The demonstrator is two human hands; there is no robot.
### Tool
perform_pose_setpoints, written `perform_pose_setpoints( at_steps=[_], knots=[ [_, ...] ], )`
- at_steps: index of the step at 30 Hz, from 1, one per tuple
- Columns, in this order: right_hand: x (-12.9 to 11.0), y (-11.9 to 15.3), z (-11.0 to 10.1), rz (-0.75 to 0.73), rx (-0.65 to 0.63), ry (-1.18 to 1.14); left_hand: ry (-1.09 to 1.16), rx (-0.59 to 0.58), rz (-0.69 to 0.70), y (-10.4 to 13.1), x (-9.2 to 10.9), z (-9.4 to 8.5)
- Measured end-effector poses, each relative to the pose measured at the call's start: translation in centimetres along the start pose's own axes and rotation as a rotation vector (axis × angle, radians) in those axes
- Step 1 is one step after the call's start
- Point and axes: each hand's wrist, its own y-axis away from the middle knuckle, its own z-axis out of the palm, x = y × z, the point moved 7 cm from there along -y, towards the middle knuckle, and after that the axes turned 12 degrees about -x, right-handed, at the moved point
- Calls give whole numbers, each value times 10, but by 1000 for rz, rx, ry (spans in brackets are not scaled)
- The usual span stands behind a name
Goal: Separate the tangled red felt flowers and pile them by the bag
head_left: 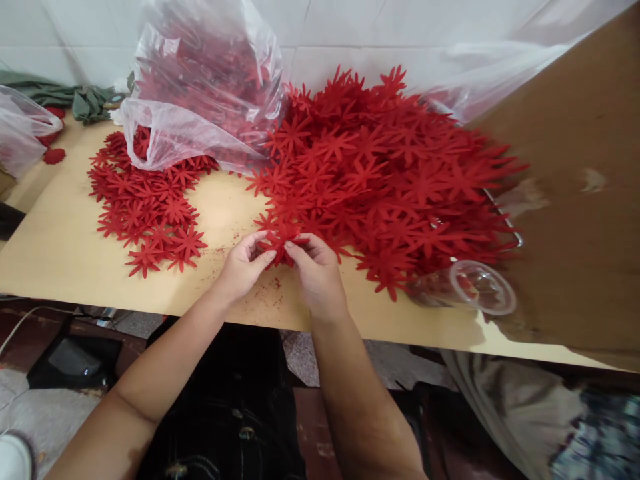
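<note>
Between my two hands, near the table's front edge, is a red flower-shaped piece (281, 245) with narrow petals. My left hand (249, 263) pinches its left side between thumb and fingers. On its right side, my right hand (316, 267) grips it the same way. Just behind and to the right rises a large heap of similar red pieces (390, 173). A smaller pile of them (145, 200) lies to the left on the pale table (220, 200). Red crumbs are scattered under and around my hands.
A clear plastic bag (205, 87) full of red pieces stands at the back. A transparent plastic cup (470, 287) lies on its side at the right front, beside a brown board (580, 200). Green cloth (93, 103) and another bag (25, 127) are at the far left.
</note>
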Motion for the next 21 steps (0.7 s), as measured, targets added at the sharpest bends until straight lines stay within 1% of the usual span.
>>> perform_pose_setpoints(
  at_steps=[3,5,7,10,12,14,16,18,20,21],
  knots=[
    [2,-2,-17,-24,121,-122,-57,0,-41,1,-2,-1],
    [2,-3,-25,-46,162,-189,-115,30,-68,1,-2,-3],
    [2,-4,-31,-51,180,-208,-179,43,-64,-1,0,-2],
    [1,-5,-33,-51,169,-138,-340,14,-7,-12,6,2],
    [1,-5,-32,-56,155,-59,-521,2,39,-22,12,4],
    [1,-5,-32,-61,150,26,-726,12,66,-32,18,4],
    [0,-6,-32,-79,156,96,-881,48,98,-38,25,2],
    [2,-6,-33,-92,162,133,-941,118,161,-37,35,-2],
    [5,-7,-34,-87,167,132,-903,179,226,-32,43,-5],
    [6,-7,-33,-82,164,127,-856,186,234,-30,43,-6]
  ],
)
